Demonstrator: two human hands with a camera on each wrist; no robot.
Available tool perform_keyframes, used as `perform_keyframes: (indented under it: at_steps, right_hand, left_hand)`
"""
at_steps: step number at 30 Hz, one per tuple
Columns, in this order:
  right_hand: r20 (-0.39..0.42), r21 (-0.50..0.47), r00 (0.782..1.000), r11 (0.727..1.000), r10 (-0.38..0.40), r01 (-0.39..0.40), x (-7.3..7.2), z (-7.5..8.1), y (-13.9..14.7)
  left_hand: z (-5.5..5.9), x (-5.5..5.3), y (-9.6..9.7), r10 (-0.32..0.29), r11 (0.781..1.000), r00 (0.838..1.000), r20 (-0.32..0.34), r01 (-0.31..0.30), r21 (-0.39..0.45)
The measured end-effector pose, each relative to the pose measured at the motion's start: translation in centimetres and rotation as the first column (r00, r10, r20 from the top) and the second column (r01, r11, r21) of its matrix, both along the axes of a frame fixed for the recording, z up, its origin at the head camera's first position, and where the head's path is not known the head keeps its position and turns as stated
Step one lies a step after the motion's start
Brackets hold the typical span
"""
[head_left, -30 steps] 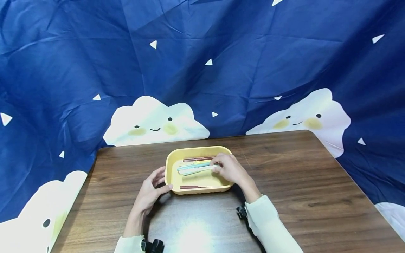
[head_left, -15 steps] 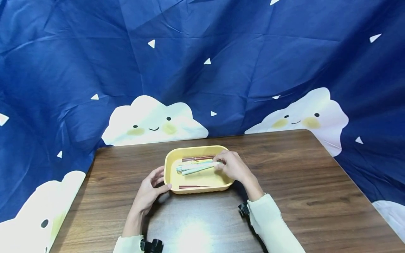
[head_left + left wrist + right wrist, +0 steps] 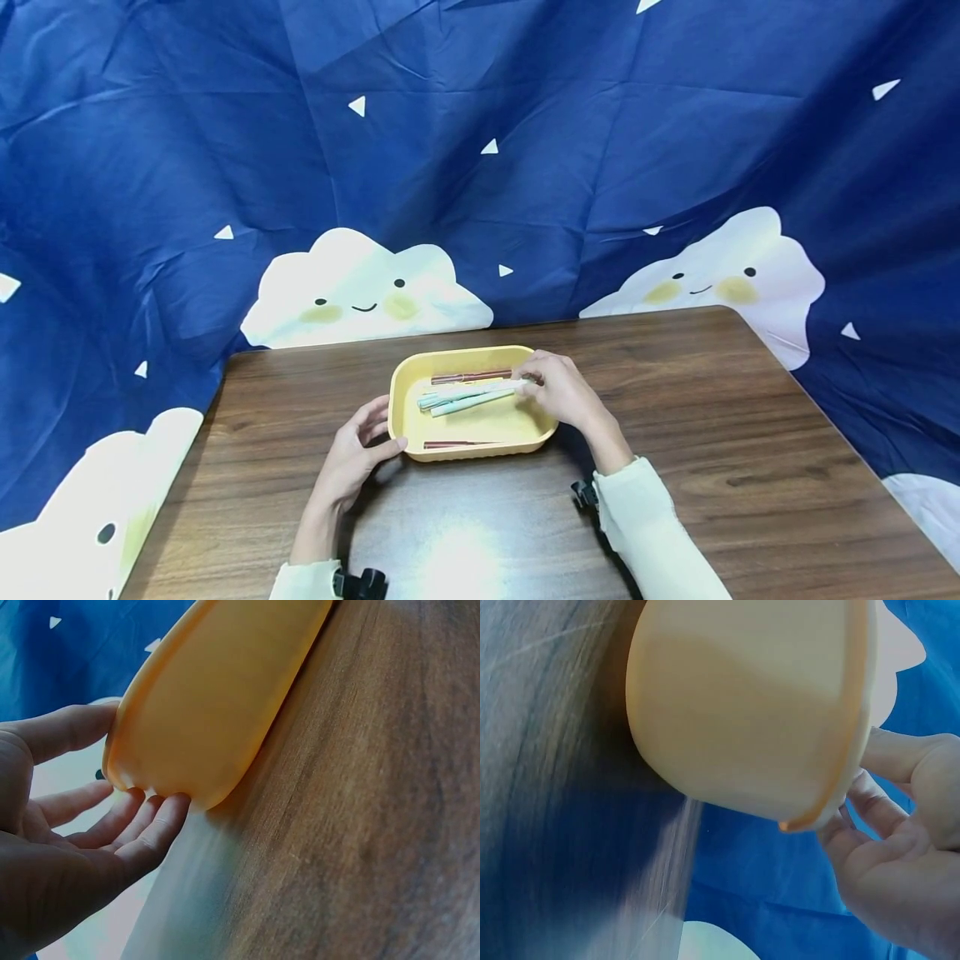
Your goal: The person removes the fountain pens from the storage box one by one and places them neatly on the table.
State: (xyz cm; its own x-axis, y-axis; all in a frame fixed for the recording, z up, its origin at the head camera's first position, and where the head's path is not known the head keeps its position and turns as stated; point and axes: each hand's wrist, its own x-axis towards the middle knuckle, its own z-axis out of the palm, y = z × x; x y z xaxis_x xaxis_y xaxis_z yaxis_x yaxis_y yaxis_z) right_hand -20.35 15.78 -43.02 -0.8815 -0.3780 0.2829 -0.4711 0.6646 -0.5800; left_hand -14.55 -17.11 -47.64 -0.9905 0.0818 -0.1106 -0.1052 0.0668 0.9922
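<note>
A yellow plastic tray (image 3: pixel 480 451) with rounded corners sits on the wooden table. My left hand (image 3: pixel 357 446) grips its left end, thumb at the rim and fingertips against the outer wall, as the left wrist view also shows. Pale green and white pens (image 3: pixel 468 400) lie in a loose bunch inside. Reaching over the right end, my right hand (image 3: pixel 558 388) pinches a whitish pen (image 3: pixel 495 387) by its right end. In the right wrist view the tray wall (image 3: pixel 742 712) hides the fingertips and the pens.
Dark red pens lie along the tray's far side (image 3: pixel 468 377) and near side (image 3: pixel 450 444). The brown table (image 3: pixel 712 433) extends around the tray, and a blue cloth (image 3: pixel 540 167) with white clouds hangs behind it.
My right hand has shifted slightly right along the pens. The pale pens have settled lower and closer together in the tray. My left hand keeps its hold on the tray.
</note>
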Motion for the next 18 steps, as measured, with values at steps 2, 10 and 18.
perform_keyframes:
  at_steps: [2,10,18]
  right_hand:
    - [0.004,-0.006,1.0,1.0,-0.008,0.008,0.0,0.1,0.2]
    - [0.009,-0.026,1.0,0.999,-0.029,0.029,-0.1,0.3,0.9]
    - [0.012,-0.049,0.999,0.997,-0.052,0.052,-0.1,0.3,2.2]
  left_hand:
    - [0.0,0.0,0.1,0.0,1.0,1.0,0.0,0.0,-0.001]
    - [-0.1,0.0,0.0,-0.003,1.0,1.0,-0.002,0.003,0.005]
    - [-0.2,0.0,0.0,0.0,1.0,1.0,-0.001,0.0,0.008]
